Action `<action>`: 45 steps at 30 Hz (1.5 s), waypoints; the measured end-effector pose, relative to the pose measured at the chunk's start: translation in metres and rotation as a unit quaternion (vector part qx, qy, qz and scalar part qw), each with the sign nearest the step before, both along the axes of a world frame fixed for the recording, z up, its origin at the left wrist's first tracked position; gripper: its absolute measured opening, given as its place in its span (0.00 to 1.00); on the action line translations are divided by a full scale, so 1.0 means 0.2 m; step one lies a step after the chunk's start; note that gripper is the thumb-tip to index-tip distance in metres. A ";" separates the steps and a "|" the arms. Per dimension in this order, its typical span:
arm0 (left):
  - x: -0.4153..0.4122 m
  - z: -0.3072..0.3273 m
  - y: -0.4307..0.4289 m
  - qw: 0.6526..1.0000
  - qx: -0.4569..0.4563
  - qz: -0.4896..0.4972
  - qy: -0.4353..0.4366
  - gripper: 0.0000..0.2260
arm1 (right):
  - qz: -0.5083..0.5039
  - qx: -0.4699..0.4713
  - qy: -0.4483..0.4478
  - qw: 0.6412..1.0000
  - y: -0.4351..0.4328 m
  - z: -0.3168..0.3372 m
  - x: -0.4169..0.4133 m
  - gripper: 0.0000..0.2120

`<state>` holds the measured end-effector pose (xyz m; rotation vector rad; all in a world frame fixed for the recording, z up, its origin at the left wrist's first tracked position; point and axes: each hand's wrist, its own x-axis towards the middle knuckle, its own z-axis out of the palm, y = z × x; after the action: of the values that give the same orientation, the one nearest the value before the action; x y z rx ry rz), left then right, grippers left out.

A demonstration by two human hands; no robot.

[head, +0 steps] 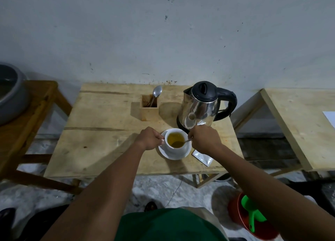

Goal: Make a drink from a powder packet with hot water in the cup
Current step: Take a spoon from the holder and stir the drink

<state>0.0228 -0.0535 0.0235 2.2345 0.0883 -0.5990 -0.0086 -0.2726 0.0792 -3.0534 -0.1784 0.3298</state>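
Observation:
A white cup [175, 148] full of yellow-brown liquid stands on a white saucer [164, 152] near the front of the wooden table [101, 135]. My left hand [149, 138] grips the cup's handle on its left side. My right hand [204, 138] is closed on a metal spoon [182, 142] whose bowl dips into the liquid. A torn silver powder packet [202, 157] lies flat just right of the saucer, partly under my right forearm. The steel kettle [201, 107] with a black lid and handle sits behind the cup.
A wooden holder [149, 112] with a second spoon [157, 92] stands at the back centre. A grey basin [10, 93] rests on a stool to the left. Another wooden table [299, 124] is on the right. A red bucket [235, 210] with a green scoop [251, 213] sits on the floor.

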 end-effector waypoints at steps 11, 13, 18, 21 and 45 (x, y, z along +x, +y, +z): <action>-0.02 0.01 0.01 0.999 0.026 -0.023 -0.027 0.08 | 0.042 -0.036 -0.113 0.992 0.05 -0.06 -0.06 0.09; -0.02 0.01 0.01 0.999 0.030 -0.023 -0.029 0.08 | -0.020 0.019 -0.095 0.995 0.05 -0.08 -0.06 0.11; -0.01 0.00 0.01 0.999 0.027 -0.032 -0.030 0.08 | -0.048 0.075 -0.036 0.995 0.04 -0.11 -0.07 0.14; -0.01 0.01 0.01 0.998 0.026 -0.041 -0.029 0.08 | -0.018 0.052 -0.035 0.998 0.01 -0.07 -0.07 0.15; 0.02 0.03 0.01 0.998 0.022 -0.055 -0.014 0.09 | 0.039 0.016 -0.062 0.997 -0.03 -0.05 -0.06 0.15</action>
<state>0.0263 -0.0510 0.0295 2.3019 -0.0369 -0.6299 -0.0210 -0.2780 0.0691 -3.0411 -0.3065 0.1388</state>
